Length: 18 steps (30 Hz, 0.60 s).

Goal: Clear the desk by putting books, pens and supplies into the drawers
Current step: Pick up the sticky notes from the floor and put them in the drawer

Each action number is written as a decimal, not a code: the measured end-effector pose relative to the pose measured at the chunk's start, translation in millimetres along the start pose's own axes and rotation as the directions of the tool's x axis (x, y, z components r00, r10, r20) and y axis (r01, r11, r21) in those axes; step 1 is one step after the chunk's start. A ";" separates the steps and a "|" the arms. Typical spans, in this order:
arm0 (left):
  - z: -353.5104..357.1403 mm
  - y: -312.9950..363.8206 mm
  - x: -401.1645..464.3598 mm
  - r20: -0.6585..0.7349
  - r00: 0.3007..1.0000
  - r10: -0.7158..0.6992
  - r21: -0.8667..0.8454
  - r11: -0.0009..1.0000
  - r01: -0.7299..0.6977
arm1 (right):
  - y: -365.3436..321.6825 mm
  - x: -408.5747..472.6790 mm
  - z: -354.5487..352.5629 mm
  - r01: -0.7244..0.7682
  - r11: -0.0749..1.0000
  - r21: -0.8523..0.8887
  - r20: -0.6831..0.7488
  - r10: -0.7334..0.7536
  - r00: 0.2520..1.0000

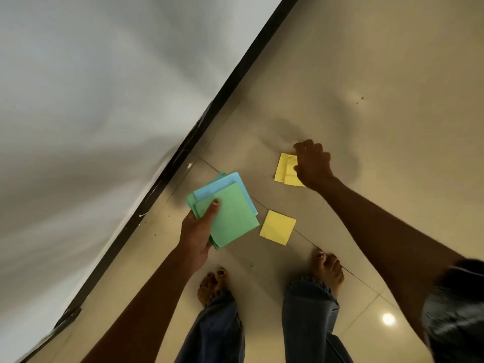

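The person is standing barefoot on a glossy beige tiled floor (366, 74) and bending forward, with the camera looking straight down past both arms. The left hand (197, 231) is holding a stack of green and blue paper squares (230, 210), its grip clamped on the stack: the thumb is lying across the top green sheet and the other fingers are hidden underneath. The stack is being held above the floor, at about nine o'clock from the picture's centre.

The right hand (313, 163) is reaching down to a small pile of yellow paper squares (285, 170) lying on the floor at roughly one o'clock from the held stack. Its fingers are curling over the pile's far edge and corner, touching the paper; whether the grip is actually closing on a sheet cannot be told from here.

A single yellow paper square (278, 227) is lying flat on the floor just beside the green stack, at about three o'clock from it and at six o'clock from the yellow pile, apart from both hands. A dark tile joint is running under it.

Both bare feet, the left foot (212, 284) and the right foot (328, 271), are showing at six o'clock below blue jeans legs. A white wall (91, 100) with a dark skirting strip (209, 119) is filling the left side, running diagonally from seven o'clock to one o'clock.
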<state>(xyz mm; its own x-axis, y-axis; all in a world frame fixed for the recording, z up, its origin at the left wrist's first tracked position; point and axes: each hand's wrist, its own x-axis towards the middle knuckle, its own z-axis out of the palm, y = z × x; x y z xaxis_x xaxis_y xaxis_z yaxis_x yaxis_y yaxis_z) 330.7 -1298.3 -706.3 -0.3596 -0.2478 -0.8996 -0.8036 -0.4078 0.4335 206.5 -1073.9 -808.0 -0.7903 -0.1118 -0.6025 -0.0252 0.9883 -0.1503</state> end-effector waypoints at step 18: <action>34.4 2.3 3.5 0.042 0.999 0.008 0.013 1.000 -0.008 | 5.8 -33.2 15.9 0.127 0.938 0.323 0.134 -0.178 0.975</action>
<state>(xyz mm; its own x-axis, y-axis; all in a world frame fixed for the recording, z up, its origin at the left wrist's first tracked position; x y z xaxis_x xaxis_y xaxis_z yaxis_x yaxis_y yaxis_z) 311.3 -1269.9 -710.3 -0.3855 -0.2133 -0.8977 -0.8067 -0.3944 0.4401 242.3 -1066.0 -801.4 -0.6836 -0.2986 -0.6660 0.0742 0.8794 -0.4704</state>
